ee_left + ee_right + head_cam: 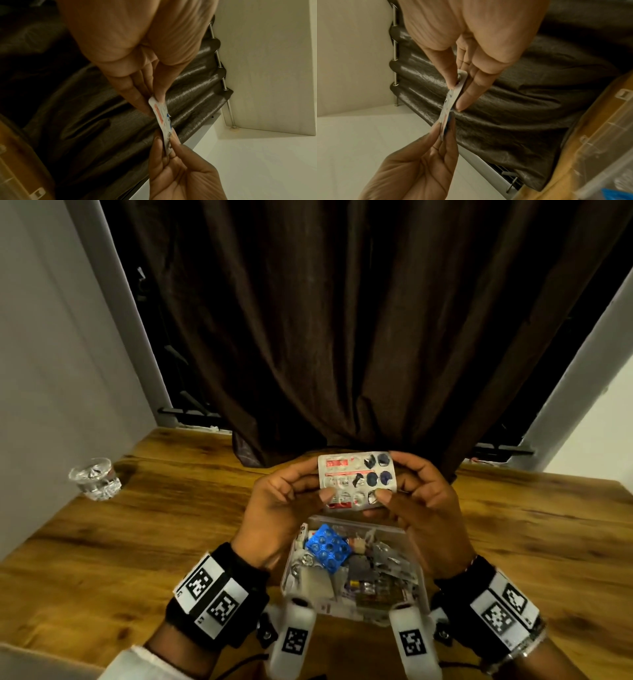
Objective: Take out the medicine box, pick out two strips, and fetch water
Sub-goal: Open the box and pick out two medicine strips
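Foil strip (pixel 357 481) sits pinched between the left hand (pixel 274 518) and the right hand (pixel 424 518), thumbs on its face, above the open box (pixel 423 583) on the table (pixel 137 535). Several of its blisters are torn; bending it further could likely spill a pill. Counted: one strip held, one blue strip (pixel 329 547) in the box, one glass (pixel 95 478) well apart at left, so a second strip is yet to be picked.
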